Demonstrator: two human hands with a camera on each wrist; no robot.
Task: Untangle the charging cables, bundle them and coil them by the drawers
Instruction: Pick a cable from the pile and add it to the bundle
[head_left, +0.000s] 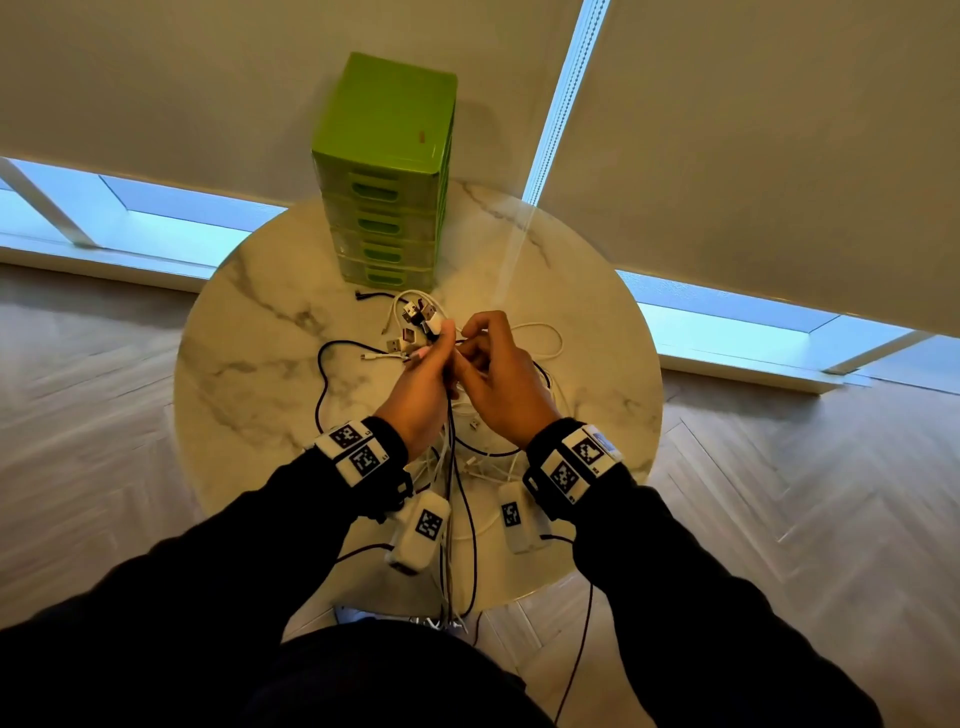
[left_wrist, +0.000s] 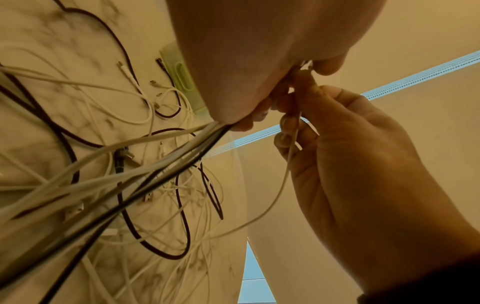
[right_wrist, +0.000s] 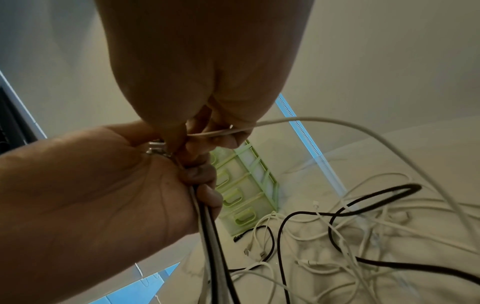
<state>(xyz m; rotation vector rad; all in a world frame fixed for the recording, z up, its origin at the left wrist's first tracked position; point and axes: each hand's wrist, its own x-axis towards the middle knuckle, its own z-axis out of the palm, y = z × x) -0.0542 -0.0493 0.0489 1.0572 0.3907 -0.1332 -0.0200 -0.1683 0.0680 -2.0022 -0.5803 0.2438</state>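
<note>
Above a round marble table (head_left: 249, 332), my left hand (head_left: 434, 358) grips a bundle of black and white charging cables (left_wrist: 155, 168). Their USB plugs (head_left: 418, 314) stick out above the fist, and the strands hang down from it (right_wrist: 210, 236). My right hand (head_left: 483, 353) is pressed against the left and pinches a single thin white cable (right_wrist: 337, 123), which arcs down to the table (left_wrist: 283, 181). More loose black and white cables (right_wrist: 363, 236) lie tangled on the tabletop under both hands. The green drawer tower (head_left: 387, 182) stands upright at the table's far edge.
A black cable loop (head_left: 324, 374) lies left of my hands and a white loop (head_left: 550, 338) to the right. Some strands (head_left: 457, 597) hang over the table's near edge. Window blinds are behind the drawers, and wood floor surrounds the table.
</note>
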